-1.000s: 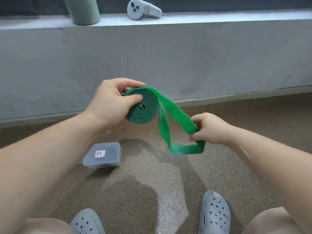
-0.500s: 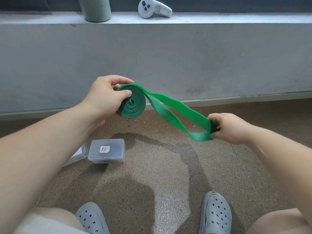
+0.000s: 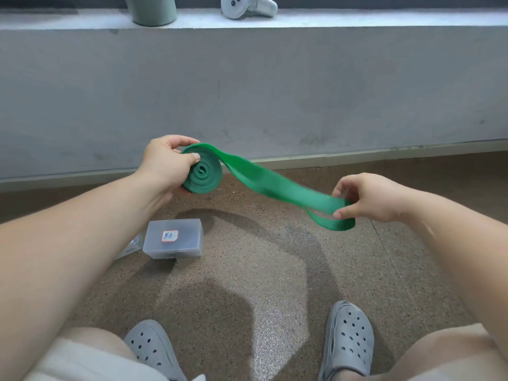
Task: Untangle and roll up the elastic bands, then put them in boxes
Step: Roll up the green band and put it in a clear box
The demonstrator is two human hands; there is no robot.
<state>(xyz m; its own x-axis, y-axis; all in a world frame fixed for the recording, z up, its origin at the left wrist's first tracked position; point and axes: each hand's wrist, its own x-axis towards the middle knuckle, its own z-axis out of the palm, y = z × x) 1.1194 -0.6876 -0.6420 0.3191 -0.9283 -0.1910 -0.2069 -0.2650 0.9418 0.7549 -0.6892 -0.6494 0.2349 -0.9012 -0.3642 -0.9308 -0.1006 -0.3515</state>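
A green elastic band (image 3: 277,185) hangs in the air above the floor, partly wound into a flat coil at its left end. My left hand (image 3: 165,163) grips that coil, thumb pressed on its face. The loose doubled tail runs right and down to my right hand (image 3: 365,196), which pinches the looped end between thumb and fingers. A closed translucent plastic box (image 3: 174,237) with a red-edged label lies on the floor below my left forearm.
A second clear box (image 3: 132,246) peeks out beside the labelled one, mostly hidden by my left arm. A grey concrete wall rises ahead; its ledge carries a white controller (image 3: 247,6) and a pale green cylinder (image 3: 152,11). My grey clogs (image 3: 349,339) rest on the speckled floor.
The loose tail has been drawn out to the right and straightened, my right hand moving rightward away from the coil. The coil stays in my left hand.
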